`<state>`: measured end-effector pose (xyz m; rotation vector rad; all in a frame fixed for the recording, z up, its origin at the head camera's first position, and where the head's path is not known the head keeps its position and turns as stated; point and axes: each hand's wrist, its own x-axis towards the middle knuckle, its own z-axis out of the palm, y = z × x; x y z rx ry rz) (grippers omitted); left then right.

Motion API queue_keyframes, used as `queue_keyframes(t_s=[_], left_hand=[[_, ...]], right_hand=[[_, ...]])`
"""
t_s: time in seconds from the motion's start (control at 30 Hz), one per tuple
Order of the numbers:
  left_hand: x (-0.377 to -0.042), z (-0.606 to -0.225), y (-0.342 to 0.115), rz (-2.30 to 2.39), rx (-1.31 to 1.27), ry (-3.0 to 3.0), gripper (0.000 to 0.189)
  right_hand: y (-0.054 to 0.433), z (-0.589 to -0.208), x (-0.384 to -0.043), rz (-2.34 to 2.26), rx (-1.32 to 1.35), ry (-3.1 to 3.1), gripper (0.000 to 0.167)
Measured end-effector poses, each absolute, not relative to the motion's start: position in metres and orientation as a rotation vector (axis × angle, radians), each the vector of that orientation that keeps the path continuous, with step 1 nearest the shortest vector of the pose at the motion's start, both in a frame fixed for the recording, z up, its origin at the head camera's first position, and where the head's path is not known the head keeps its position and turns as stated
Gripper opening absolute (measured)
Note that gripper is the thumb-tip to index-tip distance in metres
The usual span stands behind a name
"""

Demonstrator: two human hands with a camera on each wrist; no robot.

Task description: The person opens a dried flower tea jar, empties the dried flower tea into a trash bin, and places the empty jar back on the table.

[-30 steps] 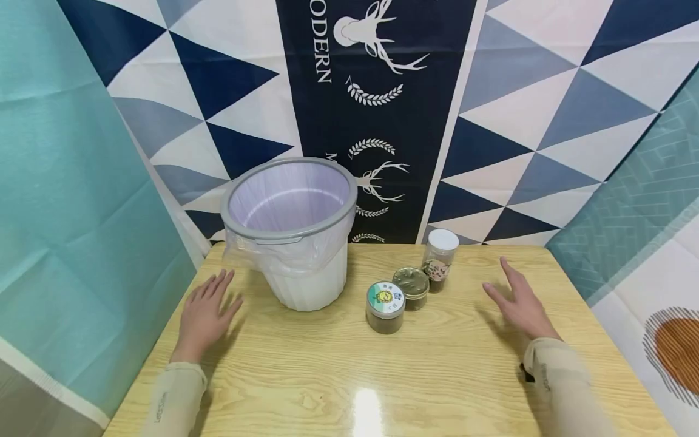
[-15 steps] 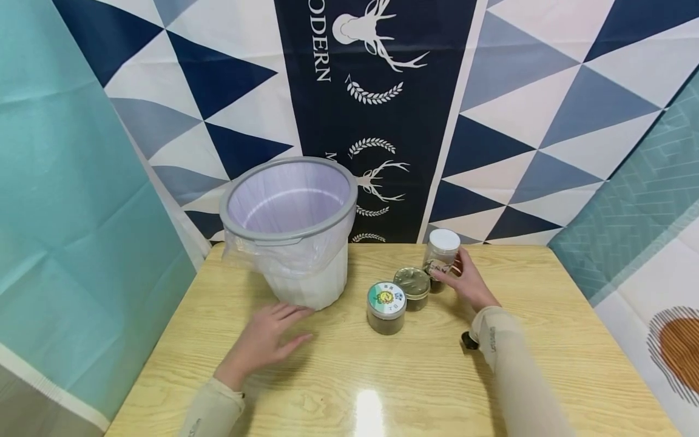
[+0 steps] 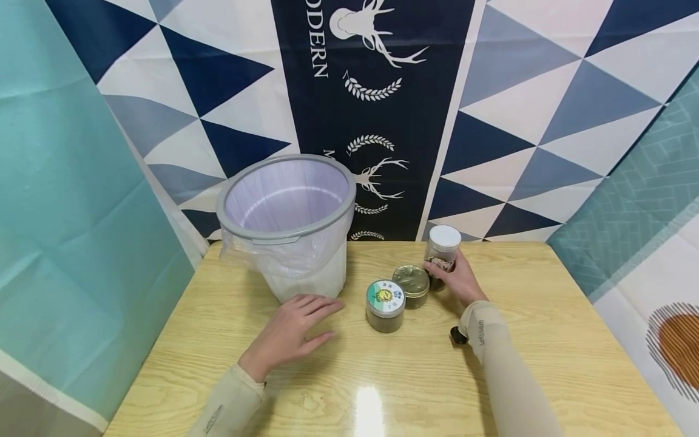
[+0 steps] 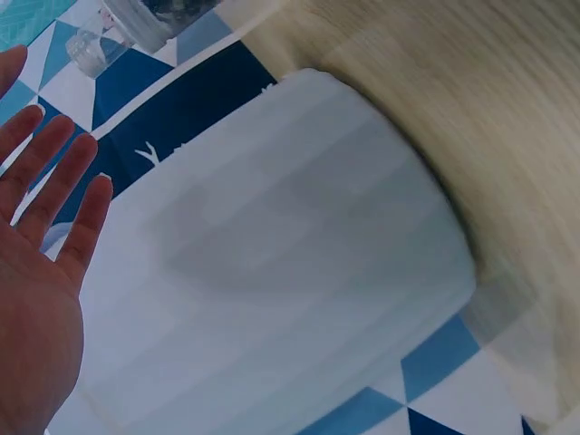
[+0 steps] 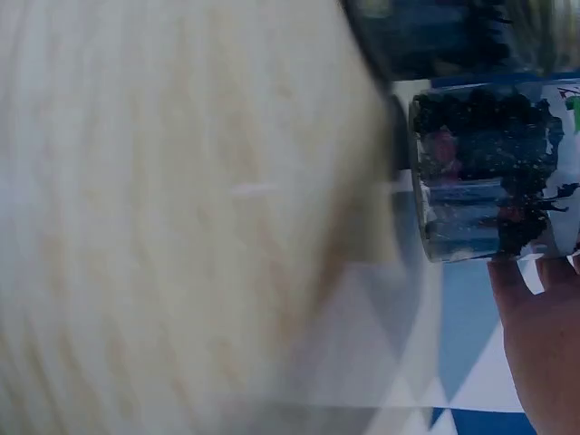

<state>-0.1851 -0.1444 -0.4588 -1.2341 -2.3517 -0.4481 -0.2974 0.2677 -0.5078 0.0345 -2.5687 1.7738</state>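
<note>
My right hand (image 3: pixel 461 280) is around a tall clear jar (image 3: pixel 444 246) with a white lid, thumb in front and fingers at its right side. Dark dried bits fill the lower part of this jar (image 5: pixel 489 172) in the right wrist view. My left hand (image 3: pixel 295 331) is held over the table in front of the bin, fingers extended, touching nothing I can make out; the left wrist view shows this hand (image 4: pixel 41 272) with its fingers spread. Between the hands stand a short jar (image 3: pixel 385 309) with a green-and-white sunflower lid and a gold-lidded short jar (image 3: pixel 412 285).
A white bin (image 3: pixel 311 276) with a grey rim and a clear liner stands at the back left of the wooden table (image 3: pixel 415 382). A patterned cloth (image 3: pixel 508 115) hangs right behind the table. A teal curtain (image 3: pixel 82 212) is at the left.
My right hand has moved left from the table's right side and taken hold of the tall jar. My left hand has swung right, from beside the bin to in front of it.
</note>
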Motion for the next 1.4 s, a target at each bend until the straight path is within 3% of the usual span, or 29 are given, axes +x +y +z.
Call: queue_keyframes(t_s=[0.57,0.93,1.4], left_hand=[[-0.191,-0.408,-0.112,-0.505,-1.304,-2.132,0.062],[-0.189,-0.387,-0.091,-0.614,-1.278,-2.098,0.071],[-0.196,-0.382,-0.074,-0.546,-1.271,-2.179,0.059]], right_hand=[[0.245,-0.443,-0.254,1.58,0.214,-2.4,0.078],[0.201,-0.434,-0.231,1.375,0.573,-2.44,0.067],[0.166,-0.43,-0.21,1.076,0.921,-2.452,0.064]])
